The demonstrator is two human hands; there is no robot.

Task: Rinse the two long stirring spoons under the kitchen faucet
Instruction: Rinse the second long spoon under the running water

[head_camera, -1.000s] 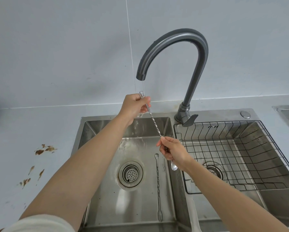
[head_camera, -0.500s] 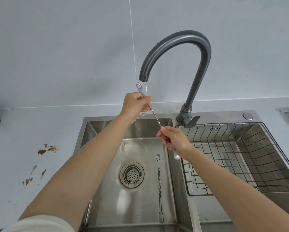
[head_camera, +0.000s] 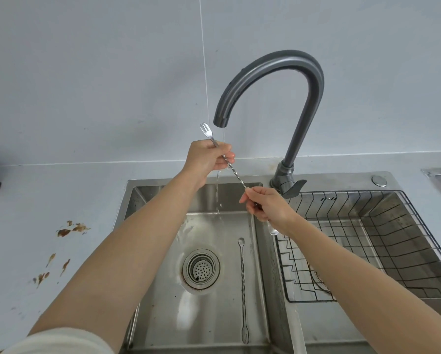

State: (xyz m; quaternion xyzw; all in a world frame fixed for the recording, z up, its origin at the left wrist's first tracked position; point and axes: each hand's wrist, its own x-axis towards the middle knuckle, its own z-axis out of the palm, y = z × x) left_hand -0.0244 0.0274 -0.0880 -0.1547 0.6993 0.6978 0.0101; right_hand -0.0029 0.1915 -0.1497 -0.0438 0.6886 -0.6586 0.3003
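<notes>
Spreading across the whole lower view, the grey table carries a double steel sink. Some brown stains are on the table at the left side. The right basin has a black wire basket inside, probably for draining things after washing. Between the two basins stands the dark faucet. Its spout is turned over the left basin, so the water falls there and goes to the drain strainer. The left hand has its fingers curled round the upper part of the first spoon, just under the small fork end. The right hand pinches the lower part, and the bowl end comes out below it. Holding both ends like this makes the twisted shaft stretch in a slant under the spout, so I think the water can run along it. The water stream is very thin and hard to see. It seems to land on the left fingers and the shaft together, but I cannot say exactly where. The second spoon lies flat on the floor of the left basin, near the dividing wall and beside the strainer, well apart from both hands. I judge it is waiting there for its own rinse, so the task looks about half done.
</notes>
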